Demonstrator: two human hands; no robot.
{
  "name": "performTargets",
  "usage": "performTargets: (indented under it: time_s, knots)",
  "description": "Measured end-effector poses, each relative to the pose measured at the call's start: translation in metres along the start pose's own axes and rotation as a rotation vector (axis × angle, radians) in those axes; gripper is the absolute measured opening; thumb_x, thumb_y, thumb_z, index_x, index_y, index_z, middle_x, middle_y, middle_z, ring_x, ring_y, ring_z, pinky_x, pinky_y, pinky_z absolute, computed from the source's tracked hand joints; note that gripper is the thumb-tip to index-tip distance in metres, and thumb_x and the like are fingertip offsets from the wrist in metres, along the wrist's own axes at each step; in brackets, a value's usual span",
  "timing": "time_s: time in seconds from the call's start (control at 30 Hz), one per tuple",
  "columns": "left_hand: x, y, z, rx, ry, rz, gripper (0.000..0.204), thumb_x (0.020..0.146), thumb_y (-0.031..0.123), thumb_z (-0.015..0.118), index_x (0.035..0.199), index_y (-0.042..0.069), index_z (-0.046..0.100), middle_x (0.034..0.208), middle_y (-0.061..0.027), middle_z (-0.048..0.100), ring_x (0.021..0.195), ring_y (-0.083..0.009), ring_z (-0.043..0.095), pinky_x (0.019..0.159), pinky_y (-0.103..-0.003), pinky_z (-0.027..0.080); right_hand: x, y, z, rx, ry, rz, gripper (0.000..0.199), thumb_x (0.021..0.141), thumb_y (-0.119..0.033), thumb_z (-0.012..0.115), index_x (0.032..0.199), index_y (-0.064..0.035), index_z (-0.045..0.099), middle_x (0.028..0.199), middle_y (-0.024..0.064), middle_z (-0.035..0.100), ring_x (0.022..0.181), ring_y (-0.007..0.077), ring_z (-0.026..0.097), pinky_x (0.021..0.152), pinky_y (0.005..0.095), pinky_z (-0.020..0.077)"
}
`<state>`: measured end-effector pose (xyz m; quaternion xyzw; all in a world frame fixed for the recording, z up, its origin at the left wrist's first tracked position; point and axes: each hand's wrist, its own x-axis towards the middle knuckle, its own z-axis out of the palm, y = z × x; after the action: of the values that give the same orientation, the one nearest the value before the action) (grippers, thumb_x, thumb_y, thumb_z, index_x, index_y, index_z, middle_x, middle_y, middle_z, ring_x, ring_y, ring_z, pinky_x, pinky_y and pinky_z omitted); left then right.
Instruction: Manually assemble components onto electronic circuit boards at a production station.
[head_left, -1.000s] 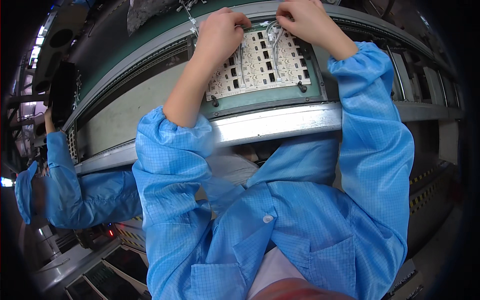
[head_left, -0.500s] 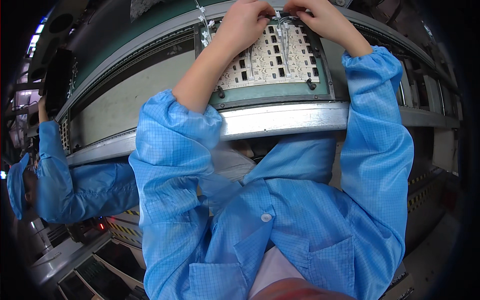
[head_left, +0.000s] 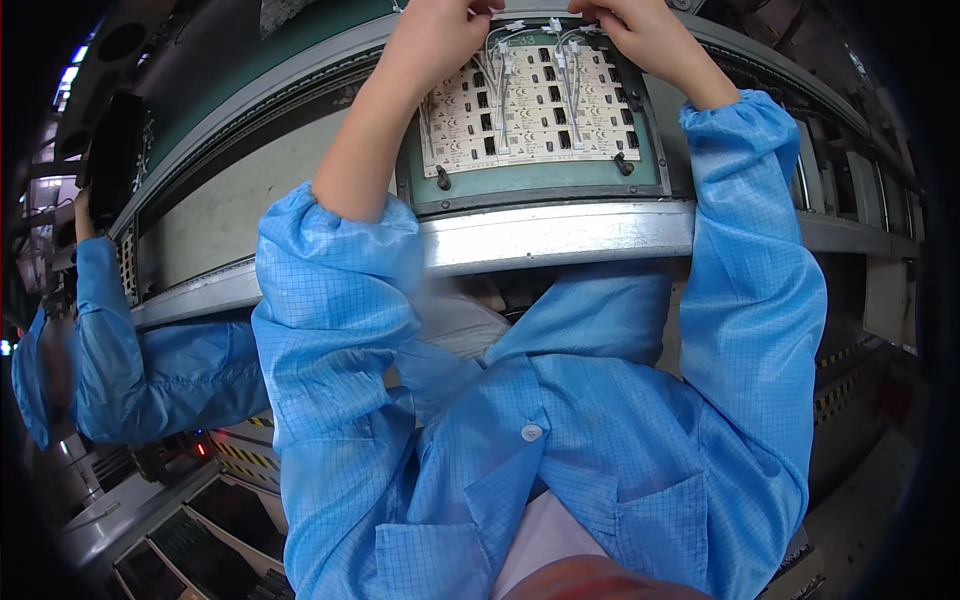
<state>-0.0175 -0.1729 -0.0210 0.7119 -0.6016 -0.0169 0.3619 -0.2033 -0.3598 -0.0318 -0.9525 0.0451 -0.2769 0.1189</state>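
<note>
A panel of pale printed circuit boards with black components lies in a green carrier tray on the conveyor. Thin white cables with small white connectors run up across the boards. My left hand is over the panel's far left corner, its fingers pinched at the upper edge of the picture. My right hand is at the far right side, fingertips drawn together close to a white connector. What either pinch holds is too small or cut off to tell.
A metal rail runs along the conveyor's near side, in front of my body. Black clamps stand on the tray's edge. At the left another person in blue reaches to the line, and bins stand lower left.
My left hand has moved left and away from the middle of the panel's far edge, uncovering cables and boards there. My right hand has shifted only slightly.
</note>
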Motion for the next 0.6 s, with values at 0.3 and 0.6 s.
performTargets:
  time_s: [0.3,0.6]
  knots:
    - [-0.009,-0.048,-0.089,-0.087,-0.101,-0.111,0.027,0.087,0.018,0.069,0.101,-0.004,0.075,0.094,-0.0228,0.075,0.092,-0.0313,0.075,0.083,-0.038,0.057,0.001,-0.039,-0.011,-0.014,0.0,-0.063,0.028,0.085,0.002,0.056,0.108,-0.0065,0.069,0.103,0.01,0.066,0.106,0.0311,0.059,0.094,0.0422,0.0412]
    - [-0.01,-0.031,-0.035,0.199,-0.09,-0.248,0.026,0.087,0.017,0.069,0.104,-0.001,0.076,0.091,-0.0231,0.074,0.086,-0.0333,0.074,0.078,-0.04,0.056,0.0,-0.058,-0.004,0.028,-0.014,-0.134,0.028,0.085,0.002,0.056,0.107,-0.0065,0.069,0.105,0.0077,0.066,0.108,0.0298,0.058,0.097,0.0414,0.0395]
